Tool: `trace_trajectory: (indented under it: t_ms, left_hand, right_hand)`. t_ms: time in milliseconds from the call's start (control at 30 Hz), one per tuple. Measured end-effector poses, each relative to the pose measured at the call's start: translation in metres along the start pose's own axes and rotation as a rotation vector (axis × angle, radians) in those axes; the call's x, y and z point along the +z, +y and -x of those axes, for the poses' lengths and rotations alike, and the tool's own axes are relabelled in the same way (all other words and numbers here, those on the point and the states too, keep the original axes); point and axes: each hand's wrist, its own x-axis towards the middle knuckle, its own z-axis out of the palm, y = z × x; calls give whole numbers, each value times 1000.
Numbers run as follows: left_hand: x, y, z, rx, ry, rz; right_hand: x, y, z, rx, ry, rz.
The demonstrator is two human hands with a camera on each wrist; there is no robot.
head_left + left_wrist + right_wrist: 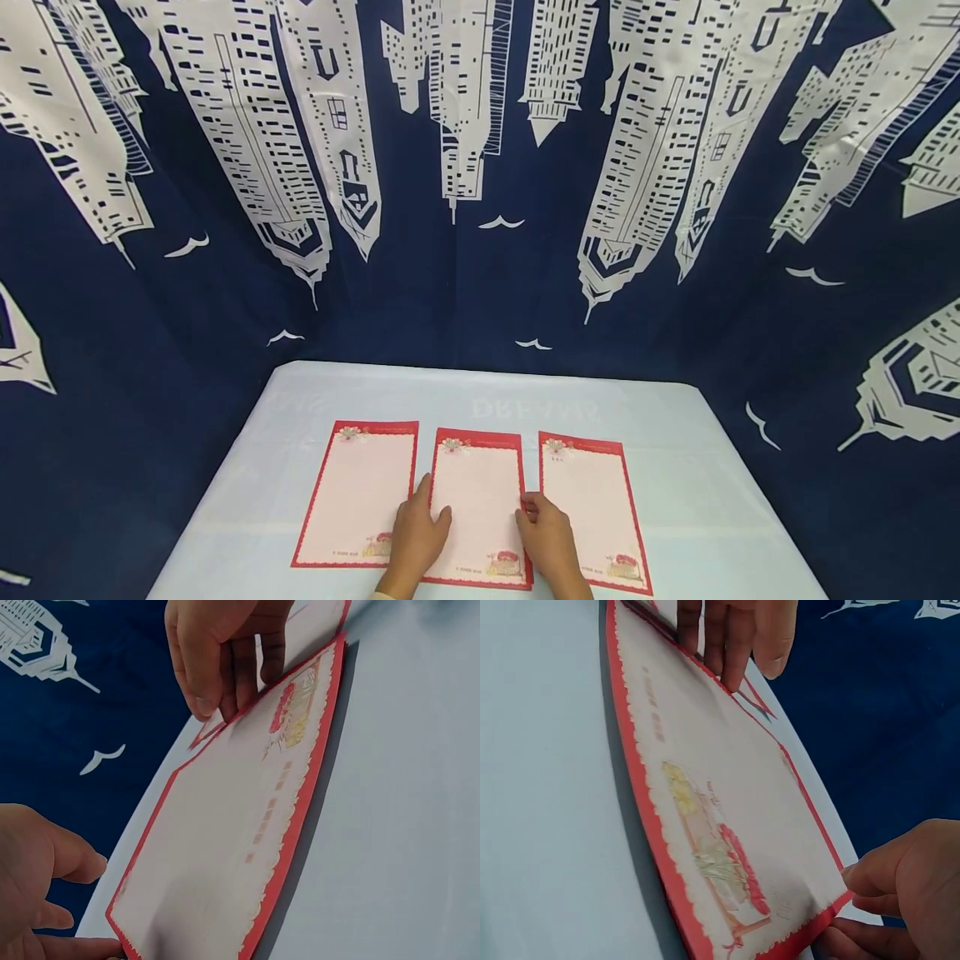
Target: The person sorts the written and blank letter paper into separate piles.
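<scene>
Landmark: middle sheet (476, 500), the centre one of three red-bordered letter sheets lying flat in a row on the pale blue tablecloth (697, 467).
Left hand (415, 537): you have it at the middle sheet's left edge, over the narrow gap to the left sheet (358, 493). Fingers are loosely curled, tips at the paper's border; whether they pinch the edge or only touch it cannot be told.
Right hand (546, 537): at the middle sheet's right edge, beside the right sheet (592, 512). Fingers (225, 682) bent, tips down on the red border; a closed pinch is not visible.
Edge condition: in the right wrist view the middle sheet's near long edge (656, 825) appears raised slightly off the cloth.
Risk, creasing: uneven pull between your two hands could buckle or crease thin paper.
Risk, neighbours: the right sheet's edge appears to lie tucked against the middle sheet under your right fingertips; dragging could shift it out of line.
Risk, slip: a fingertip-only hold could let the middle sheet slide on the smooth cloth.
Containers: none in view; nothing is held in anything.
Backdrop: dark blue skyline curtain (480, 167) behind the sheets.
</scene>
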Motion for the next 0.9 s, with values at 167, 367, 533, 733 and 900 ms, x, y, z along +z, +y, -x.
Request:
trace_trajectory:
  t_ms: [167, 367, 533, 733, 900]
  left_hand:
    - [0, 2, 4, 34, -2, -10]
    - [1, 1, 7, 84, 17, -12]
    - [3, 0, 7, 108, 109, 16]
    - [-4, -3, 1, 88, 143, 127]
    - [-17, -8, -2, 7, 79, 260]
  right_hand:
    - [2, 0, 4, -28, 23, 45]
    - [3, 4, 7, -124, 87, 105]
    - [3, 7, 7, -141, 120, 25]
    - [3, 9, 3, -121, 106, -164]
    - [2, 7, 1, -8, 42, -316]
